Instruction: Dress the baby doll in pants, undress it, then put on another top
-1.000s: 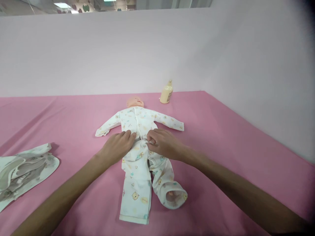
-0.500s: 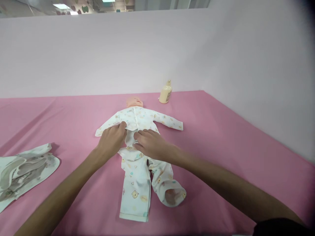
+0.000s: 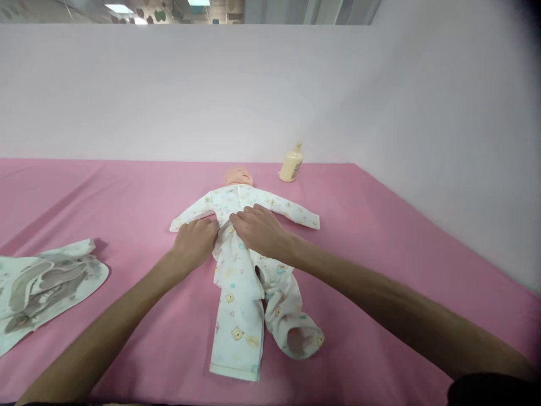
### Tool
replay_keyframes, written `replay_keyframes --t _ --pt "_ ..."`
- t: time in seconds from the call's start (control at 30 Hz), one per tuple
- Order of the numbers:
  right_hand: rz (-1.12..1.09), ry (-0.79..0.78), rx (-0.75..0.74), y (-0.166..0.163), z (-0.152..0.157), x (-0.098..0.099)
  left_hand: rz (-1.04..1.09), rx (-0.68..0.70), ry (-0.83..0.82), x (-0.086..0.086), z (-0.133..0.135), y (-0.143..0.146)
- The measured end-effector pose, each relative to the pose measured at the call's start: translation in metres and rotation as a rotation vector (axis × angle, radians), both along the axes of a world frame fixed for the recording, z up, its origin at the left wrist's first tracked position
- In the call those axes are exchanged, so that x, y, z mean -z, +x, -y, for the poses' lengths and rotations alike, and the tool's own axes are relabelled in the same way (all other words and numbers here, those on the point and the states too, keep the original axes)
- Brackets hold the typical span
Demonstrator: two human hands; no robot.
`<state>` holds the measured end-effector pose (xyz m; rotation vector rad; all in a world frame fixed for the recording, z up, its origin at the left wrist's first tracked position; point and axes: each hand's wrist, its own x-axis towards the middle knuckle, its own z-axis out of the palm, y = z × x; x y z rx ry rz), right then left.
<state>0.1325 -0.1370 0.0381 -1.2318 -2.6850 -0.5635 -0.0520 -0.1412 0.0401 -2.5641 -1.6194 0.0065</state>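
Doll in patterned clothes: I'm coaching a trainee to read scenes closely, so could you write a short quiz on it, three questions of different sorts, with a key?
1. Multiple choice: what stands on the pink cover, to the right of the doll's head in the picture?
A) a drinking cup
B) a pump bottle
C) a hairbrush

2. True or false: the left hand and the right hand are both near the top of the patterned trousers.

3. Fill in: the trouser leg on the picture's ____ side is bent, with its open end turned toward the camera.

Key: 1. B; 2. true; 3. right.
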Motion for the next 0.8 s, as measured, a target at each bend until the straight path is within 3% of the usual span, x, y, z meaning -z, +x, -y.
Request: replay_keyframes --t 0.13,0.33,0.5,0.7,0.8 --pt "0.026 0.254 -0.029 0.007 -0.003 0.009 0.007 0.089 0.067 -0.011 0.01 -0.002" --pt "-0.105 0.443 0.118 0.015 -0.008 0.019 0.021 0.117 0.098 -0.025 0.018 -0.008" --pt "-0.146 0.303 0.092 0.015 0.003 0.026 0.103 0.051 0.058 -0.028 0.014 -0.005" --pt "-0.183 0.042 -0.152 -0.004 0.027 0.012 0.247 0.012 0.072 -0.028 0.009 0.003" --pt "-0.176 -0.126 -0.179 -0.019 0.024 0.005 0.292 -0.017 0.078 -0.027 0.008 0.004"
